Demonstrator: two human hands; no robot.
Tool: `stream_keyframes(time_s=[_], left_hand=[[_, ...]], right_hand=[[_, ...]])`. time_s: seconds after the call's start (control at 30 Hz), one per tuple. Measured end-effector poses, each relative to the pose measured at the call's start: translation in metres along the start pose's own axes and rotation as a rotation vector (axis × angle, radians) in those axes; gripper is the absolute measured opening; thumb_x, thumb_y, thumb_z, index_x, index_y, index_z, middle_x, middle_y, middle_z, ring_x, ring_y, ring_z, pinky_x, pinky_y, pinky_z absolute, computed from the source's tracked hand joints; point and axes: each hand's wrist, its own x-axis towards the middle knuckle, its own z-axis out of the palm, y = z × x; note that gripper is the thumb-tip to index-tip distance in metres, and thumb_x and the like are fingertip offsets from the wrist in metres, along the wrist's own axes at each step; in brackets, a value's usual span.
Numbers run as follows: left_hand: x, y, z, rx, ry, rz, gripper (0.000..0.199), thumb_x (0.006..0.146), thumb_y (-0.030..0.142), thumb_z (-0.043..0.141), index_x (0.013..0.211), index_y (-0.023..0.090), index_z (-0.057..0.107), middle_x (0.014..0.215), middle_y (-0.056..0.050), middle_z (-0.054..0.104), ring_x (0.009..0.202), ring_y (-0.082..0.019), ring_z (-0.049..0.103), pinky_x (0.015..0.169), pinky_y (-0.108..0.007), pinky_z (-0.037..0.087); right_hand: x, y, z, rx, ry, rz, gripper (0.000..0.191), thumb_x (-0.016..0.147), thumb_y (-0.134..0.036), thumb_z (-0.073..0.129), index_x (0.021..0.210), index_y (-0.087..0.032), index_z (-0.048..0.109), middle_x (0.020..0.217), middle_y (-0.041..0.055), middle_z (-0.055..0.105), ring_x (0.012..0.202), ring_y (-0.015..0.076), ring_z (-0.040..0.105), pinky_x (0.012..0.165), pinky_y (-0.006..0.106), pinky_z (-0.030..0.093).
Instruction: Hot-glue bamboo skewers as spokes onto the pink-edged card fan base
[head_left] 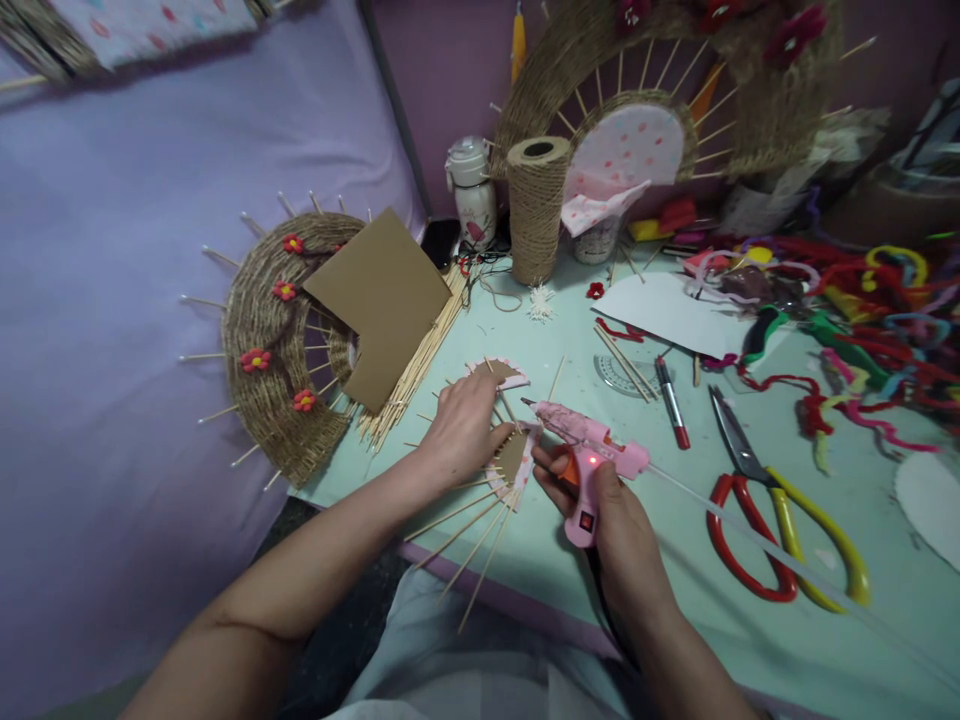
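Note:
My right hand (600, 490) is closed round the handle of a pink glue gun (581, 430), its red light lit and its nozzle pointing left. A clear glue stick trails out of the back. My left hand (466, 425) reaches over a cardboard piece with a patterned rim (514, 460), from which thin wooden sticks (465, 535) fan out toward the table's front edge. Its fingertips lie at the sticks and a second cardboard piece (491, 374) just behind; what they hold, if anything, is hidden. The nozzle is close to the right of my left hand.
Scissors (765, 480), a marker (673, 402) and a protractor (622, 374) lie at the right, before tangled pipe cleaners (862, 340). A twine spool (536, 210) and a bottle (472, 195) stand behind. Brown card (390, 310) and a woven fan (262, 330) are at the left.

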Motion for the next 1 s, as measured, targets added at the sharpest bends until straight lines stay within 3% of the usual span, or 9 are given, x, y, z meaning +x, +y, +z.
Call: stream_keyframes(time_s=[0.5,1.0], left_hand=[[-0.0017,-0.0019,0.0051,0.032,-0.029,-0.03,0.045,0.087,0.025,0.065,0.129,0.019,0.047,0.114,-0.01,0.065,0.109,-0.029,0.061,0.093,-0.046,0.046],[-0.0048,-0.0016,0.0096,0.11,0.001,-0.028,0.038,0.087,0.027,0.067,0.121,0.016,0.053,0.112,-0.012,0.067,0.111,-0.032,0.062,0.093,-0.046,0.046]], right_hand=[[-0.001,0.0005,0.0004,-0.012,0.016,0.005,0.054,0.076,-0.072,0.065,0.084,-0.019,0.073,0.103,0.0097,0.077,0.107,0.0269,0.07,0.096,0.039,0.055],[-0.0007,0.0007,0.0006,0.002,0.01,0.001,0.054,0.076,-0.071,0.066,0.083,-0.018,0.074,0.108,0.0112,0.076,0.114,0.0282,0.067,0.099,0.04,0.053]])
